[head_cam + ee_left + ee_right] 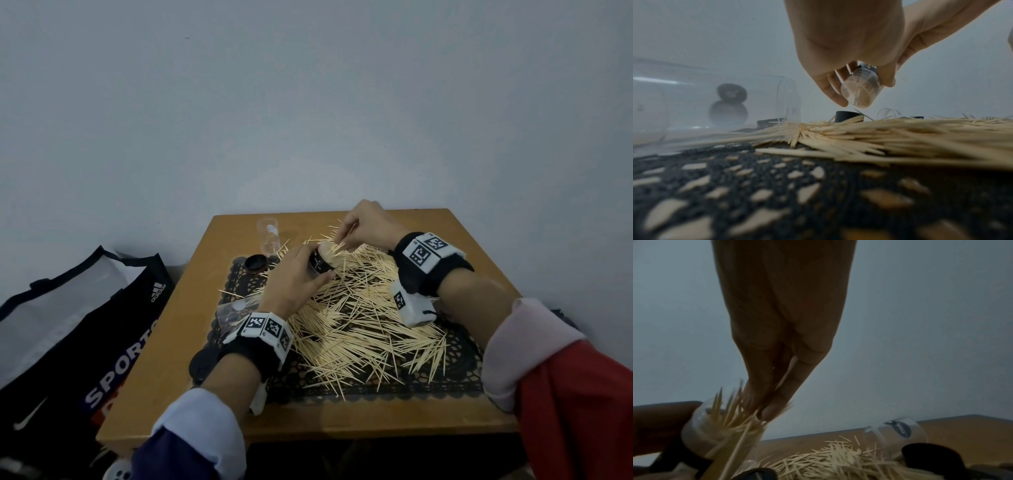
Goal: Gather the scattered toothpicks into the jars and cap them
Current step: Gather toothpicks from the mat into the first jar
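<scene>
My left hand (301, 274) grips a small clear jar (322, 262) with a black label, tilted above the pile; the same jar (861, 91) (719, 431) holds a bunch of toothpicks. My right hand (359, 229) pinches a few toothpicks (748, 415) at the jar's mouth. Loose toothpicks (363, 325) lie thick over a black lace mat (455, 373). An empty clear jar (269, 236) stands at the table's back left, with a black cap (256, 263) beside it. Another clear jar (229, 313) lies on its side by my left wrist.
The small wooden table (178, 404) stands against a grey wall. A black and white sports bag (78, 329) sits on the floor at the left. In the left wrist view the lying jar (715, 104) and the black cap (847, 116) are seen beyond the toothpick heap (900, 136).
</scene>
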`<action>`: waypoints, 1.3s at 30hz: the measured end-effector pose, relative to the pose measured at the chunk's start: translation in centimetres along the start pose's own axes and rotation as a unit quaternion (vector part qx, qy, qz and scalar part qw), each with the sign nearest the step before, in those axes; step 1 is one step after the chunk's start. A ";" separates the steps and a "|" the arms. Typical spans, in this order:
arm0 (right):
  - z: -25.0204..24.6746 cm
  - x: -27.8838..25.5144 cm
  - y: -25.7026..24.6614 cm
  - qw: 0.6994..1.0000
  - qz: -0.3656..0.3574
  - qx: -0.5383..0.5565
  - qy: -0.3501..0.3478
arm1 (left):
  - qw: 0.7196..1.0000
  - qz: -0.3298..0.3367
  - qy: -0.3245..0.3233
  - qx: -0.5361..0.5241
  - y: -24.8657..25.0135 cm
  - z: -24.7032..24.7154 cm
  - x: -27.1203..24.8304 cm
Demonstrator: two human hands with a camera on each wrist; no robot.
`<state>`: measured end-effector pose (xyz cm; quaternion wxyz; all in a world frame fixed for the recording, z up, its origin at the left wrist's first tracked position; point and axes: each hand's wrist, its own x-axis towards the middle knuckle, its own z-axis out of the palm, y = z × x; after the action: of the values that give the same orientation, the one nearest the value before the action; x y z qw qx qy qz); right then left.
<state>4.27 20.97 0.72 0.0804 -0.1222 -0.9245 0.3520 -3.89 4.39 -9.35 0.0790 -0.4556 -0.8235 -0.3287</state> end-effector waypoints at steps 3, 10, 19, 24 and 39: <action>0.6 0.1 -0.1 1.000 -0.018 -0.006 0.001 | 1.000 0.002 0.000 -0.017 0.3 -0.1 -0.1; 0.3 0.0 0.5 0.995 -0.004 0.075 0.061 | 1.000 -0.014 0.010 -0.027 0.5 -0.3 -0.3; 1.8 -0.4 0.1 0.995 -0.038 0.064 0.072 | 0.999 -0.011 -0.001 -0.036 0.9 -0.4 -0.3; 1.9 -0.7 0.0 0.991 -0.056 0.093 0.079 | 0.999 -0.013 0.014 -0.032 0.5 -0.4 -0.2; 2.0 -0.6 0.8 0.990 -0.048 0.043 0.126 | 0.998 0.023 -0.005 -0.054 0.4 -0.1 0.0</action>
<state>4.51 20.16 -1.32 0.2187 -0.1175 -0.8958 0.3686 -3.59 4.52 -9.11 0.0581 -0.4798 -0.7942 -0.3684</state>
